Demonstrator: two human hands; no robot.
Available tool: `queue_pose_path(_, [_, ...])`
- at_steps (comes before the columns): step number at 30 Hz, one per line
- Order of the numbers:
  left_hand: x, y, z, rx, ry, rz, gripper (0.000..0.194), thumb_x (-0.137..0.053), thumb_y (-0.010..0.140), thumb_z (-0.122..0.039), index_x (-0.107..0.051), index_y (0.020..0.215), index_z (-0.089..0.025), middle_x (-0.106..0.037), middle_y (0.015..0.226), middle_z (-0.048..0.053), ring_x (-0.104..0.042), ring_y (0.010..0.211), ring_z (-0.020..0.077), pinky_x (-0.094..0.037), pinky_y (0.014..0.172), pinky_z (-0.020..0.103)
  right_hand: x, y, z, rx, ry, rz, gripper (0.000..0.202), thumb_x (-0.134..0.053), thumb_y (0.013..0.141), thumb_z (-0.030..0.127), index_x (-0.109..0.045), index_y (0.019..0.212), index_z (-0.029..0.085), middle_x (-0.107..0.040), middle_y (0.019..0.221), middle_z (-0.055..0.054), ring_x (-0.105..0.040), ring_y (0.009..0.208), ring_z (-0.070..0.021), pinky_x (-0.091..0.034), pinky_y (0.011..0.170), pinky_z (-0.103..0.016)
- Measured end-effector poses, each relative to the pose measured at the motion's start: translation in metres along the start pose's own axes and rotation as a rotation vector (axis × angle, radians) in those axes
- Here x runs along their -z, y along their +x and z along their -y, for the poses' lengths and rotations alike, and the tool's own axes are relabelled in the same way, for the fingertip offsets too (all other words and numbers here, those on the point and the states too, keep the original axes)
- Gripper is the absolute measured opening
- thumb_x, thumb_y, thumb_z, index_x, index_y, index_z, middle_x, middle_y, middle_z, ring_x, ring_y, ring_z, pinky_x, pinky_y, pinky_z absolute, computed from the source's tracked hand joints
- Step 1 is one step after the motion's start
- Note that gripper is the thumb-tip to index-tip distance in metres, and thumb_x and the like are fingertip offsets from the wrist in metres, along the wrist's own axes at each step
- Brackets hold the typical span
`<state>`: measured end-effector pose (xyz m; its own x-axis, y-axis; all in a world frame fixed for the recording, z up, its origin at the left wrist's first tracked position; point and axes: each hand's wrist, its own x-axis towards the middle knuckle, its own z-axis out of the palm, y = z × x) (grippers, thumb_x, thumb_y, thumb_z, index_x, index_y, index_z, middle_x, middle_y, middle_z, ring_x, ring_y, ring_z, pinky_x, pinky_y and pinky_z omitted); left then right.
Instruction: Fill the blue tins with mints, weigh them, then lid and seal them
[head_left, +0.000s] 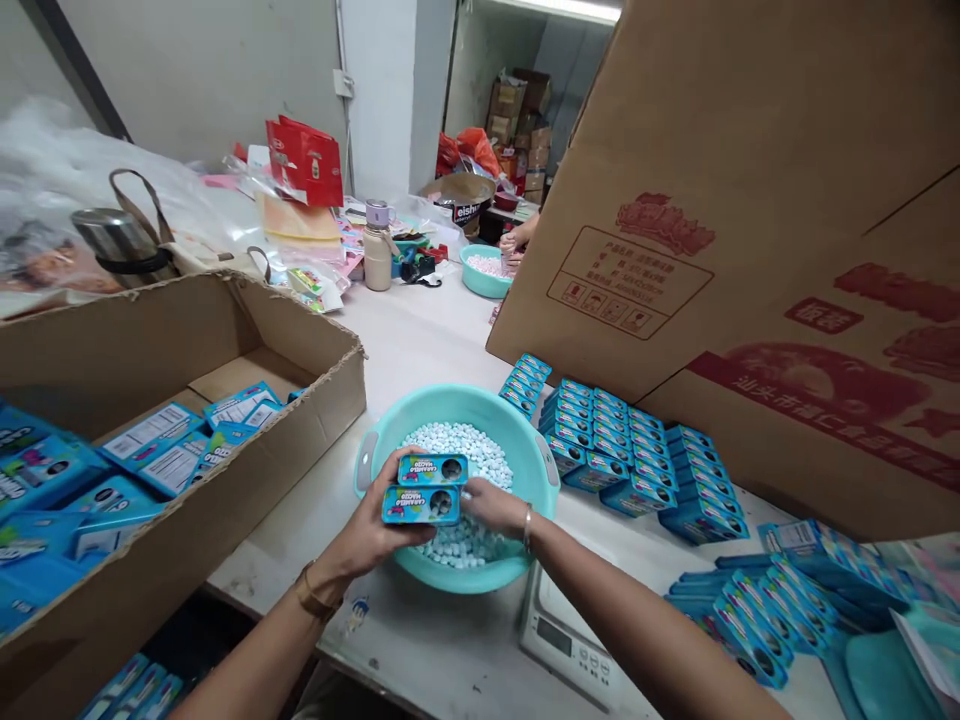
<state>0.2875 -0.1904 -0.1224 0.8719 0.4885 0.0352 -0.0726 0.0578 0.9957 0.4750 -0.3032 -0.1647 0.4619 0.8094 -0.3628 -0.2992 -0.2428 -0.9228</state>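
My left hand [365, 532] is wrapped round two blue candy boxes, an upper box [431, 469] and a lower box [420, 505], held together above a turquoise basin [442, 398]. Each has a dark round window at its right end. Small pale candies [480, 455] fill the basin's bottom. My right hand [493, 508] is over the candies, its curled fingers close to the boxes' right ends. Its fingertips are partly hidden, so I cannot make out what they hold.
A cardboard carton [300, 435] with blue boxes stands at left. Rows of blue boxes [600, 440] line the right, before a large cardboard sheet [750, 250]. A white scale [574, 650] sits by the basin. Further back are a flask [378, 250] and another person's hand [517, 240] at a second basin [484, 283].
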Motion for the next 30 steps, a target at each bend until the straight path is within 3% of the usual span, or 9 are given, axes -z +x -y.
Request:
queue_pose_path(2, [-0.004,0.002,-0.002,0.006,-0.024,-0.011,0.086,-0.084,0.063,-0.022,-0.038,0.136,-0.026,-0.056,0.129,0.007,-0.057,0.116,0.0262,-0.044,0.101,0.035,0.006,-0.002,0.019,-0.168,0.199,0.041,0.02,-0.078,0.064,0.021,-0.061,0.073,0.018,-0.06,0.052,0.004,-0.045,0.037,-0.0073,-0.022,0.033,-0.014])
queue_pose_path(4, [-0.01,0.007,-0.004,0.019,-0.03,-0.036,0.083,-0.08,0.065,-0.019,-0.037,0.136,-0.024,-0.056,0.128,0.007,-0.058,0.113,0.0248,-0.044,0.101,0.036,0.011,-0.006,0.037,-0.209,0.422,-0.007,0.017,-0.072,0.073,0.024,-0.056,0.076,0.018,-0.059,0.056,0.004,-0.043,0.039,-0.0056,-0.019,0.033,-0.012])
queue_pose_path(8, [-0.025,0.02,0.002,-0.024,0.125,-0.202,0.077,-0.075,0.058,-0.01,-0.045,0.128,-0.021,-0.055,0.128,0.009,-0.054,0.119,0.0271,-0.038,0.106,0.041,0.004,-0.015,0.058,-0.076,0.64,-0.116,0.016,-0.057,0.084,0.025,-0.047,0.072,0.021,-0.052,0.055,0.006,-0.045,0.043,-0.0053,-0.031,0.037,-0.012])
queue_pose_path(12, [-0.034,0.029,0.014,-0.105,0.404,-0.312,0.076,-0.072,0.054,-0.005,-0.05,0.125,-0.018,-0.053,0.129,0.012,-0.047,0.125,0.0316,-0.031,0.11,0.046,-0.025,-0.019,0.063,0.117,0.832,-0.358,0.014,-0.056,0.082,0.027,-0.047,0.072,0.023,-0.054,0.056,0.005,-0.058,0.054,-0.0112,-0.05,0.052,-0.023])
queue_pose_path(15, [-0.035,0.029,0.017,-0.144,0.468,-0.292,0.075,-0.07,0.056,-0.006,-0.049,0.127,-0.018,-0.054,0.129,0.013,-0.046,0.126,0.0321,-0.031,0.11,0.048,-0.047,-0.018,0.066,0.312,0.82,-0.506,0.011,-0.061,0.077,0.028,-0.051,0.076,0.024,-0.057,0.06,0.006,-0.063,0.062,-0.014,-0.054,0.061,-0.028])
queue_pose_path(18, [-0.033,0.027,0.015,-0.19,0.452,-0.25,0.073,-0.069,0.057,-0.006,-0.05,0.126,-0.019,-0.055,0.129,0.012,-0.046,0.126,0.0318,-0.031,0.11,0.048,-0.057,-0.018,0.071,0.412,0.776,-0.537,0.012,-0.064,0.073,0.028,-0.053,0.077,0.024,-0.058,0.061,0.007,-0.064,0.064,-0.0139,-0.054,0.067,-0.028])
queue_pose_path(23, [-0.027,0.027,0.008,-0.196,0.305,-0.184,0.076,-0.073,0.054,-0.005,-0.053,0.125,-0.02,-0.056,0.129,0.011,-0.046,0.128,0.032,-0.03,0.112,0.047,-0.052,-0.021,0.08,0.356,0.796,-0.49,0.012,-0.064,0.074,0.029,-0.053,0.075,0.023,-0.058,0.061,0.006,-0.066,0.067,-0.0143,-0.054,0.071,-0.03])
queue_pose_path(27, [-0.017,0.028,0.003,-0.18,0.274,-0.108,0.077,-0.075,0.059,-0.008,-0.048,0.13,-0.019,-0.055,0.13,0.011,-0.048,0.127,0.031,-0.031,0.112,0.046,-0.031,-0.019,0.083,0.238,0.866,-0.429,0.01,-0.062,0.074,0.027,-0.052,0.071,0.024,-0.059,0.059,0.006,-0.067,0.068,-0.0153,-0.054,0.082,-0.035])
queue_pose_path(30, [-0.01,0.023,-0.003,-0.084,0.151,-0.011,0.083,-0.078,0.06,-0.011,-0.043,0.134,-0.021,-0.057,0.129,0.009,-0.053,0.122,0.0289,-0.037,0.108,0.042,-0.012,-0.015,0.077,0.183,0.728,-0.385,0.009,-0.065,0.072,0.028,-0.058,0.071,0.023,-0.064,0.064,0.003,-0.068,0.076,-0.0175,-0.052,0.083,-0.035])
